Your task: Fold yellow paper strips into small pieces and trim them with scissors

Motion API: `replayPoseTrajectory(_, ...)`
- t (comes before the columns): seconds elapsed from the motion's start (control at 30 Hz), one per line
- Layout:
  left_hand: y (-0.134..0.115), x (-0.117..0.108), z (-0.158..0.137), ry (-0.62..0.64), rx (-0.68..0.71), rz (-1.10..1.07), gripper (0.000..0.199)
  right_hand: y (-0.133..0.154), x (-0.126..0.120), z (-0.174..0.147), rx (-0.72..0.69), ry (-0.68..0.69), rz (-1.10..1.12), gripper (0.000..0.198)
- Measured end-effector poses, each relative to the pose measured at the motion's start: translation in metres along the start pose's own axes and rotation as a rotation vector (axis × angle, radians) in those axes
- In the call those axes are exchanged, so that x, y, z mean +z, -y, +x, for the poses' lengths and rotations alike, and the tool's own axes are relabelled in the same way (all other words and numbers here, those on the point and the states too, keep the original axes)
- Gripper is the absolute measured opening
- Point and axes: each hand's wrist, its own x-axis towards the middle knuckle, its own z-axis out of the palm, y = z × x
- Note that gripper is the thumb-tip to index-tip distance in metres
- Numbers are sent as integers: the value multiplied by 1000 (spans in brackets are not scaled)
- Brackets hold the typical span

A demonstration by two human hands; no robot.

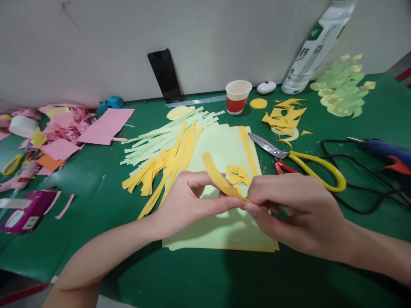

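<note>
Yellow paper strip (214, 171): between both hands' fingertips, its free end curving up beyond the left fingers.
Loose yellow strips (180, 156): beyond and left of the left fingers, in overlapping bundles.
Left hand (188, 199): thumb and fingers pinching the strip.
Small yellow pieces (238, 174): just beyond the fingertips, on pale green sheets (220, 139).
Right hand (295, 205): thumb and forefinger gripping the strip's right end.
Scissors (279, 153): beyond the right fingers, lying unheld.
Progress: several small pieces seem done; the held strip looks partly worked, the loose ones unworked.
</note>
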Motion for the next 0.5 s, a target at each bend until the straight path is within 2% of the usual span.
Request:
replayPoseTrajectory(0.13,-1,2,-1,8,-8,-42,6,0,2,-2,3,-23,26,24)
replayPoseTrajectory(0.27,-3,1,-2,-46,63,-5,6,1,3,-2,46,-38,102,21)
replayPoseTrajectory(0.5,-4,1,-2,-67,89,71,6,1,3,2,60,48,112,21)
